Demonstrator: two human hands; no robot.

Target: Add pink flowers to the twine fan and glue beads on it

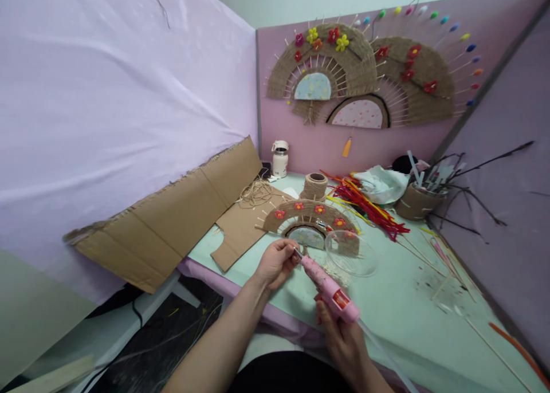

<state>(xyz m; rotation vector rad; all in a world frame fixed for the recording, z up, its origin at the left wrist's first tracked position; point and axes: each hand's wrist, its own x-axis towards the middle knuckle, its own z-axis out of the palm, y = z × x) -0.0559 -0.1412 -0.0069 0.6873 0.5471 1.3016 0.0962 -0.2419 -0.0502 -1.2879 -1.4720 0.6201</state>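
My right hand is wrapped round the handle of a pink glue gun, whose nozzle points up and left. At the nozzle's tip, my left hand has its fingers pinched together; whatever they hold is too small to make out. Just beyond both hands lies a twine-covered fan with red flowers along its arc and a pale half-round centre. A clear round plastic lid or dish overlaps the fan's right end, with small pale bits beside it.
Cardboard leans at the left, near loose twine. A twine spool, white bottle, red and yellow pipe cleaners and a pot with twigs stand or lie behind. Decorated fans hang on the back panel.
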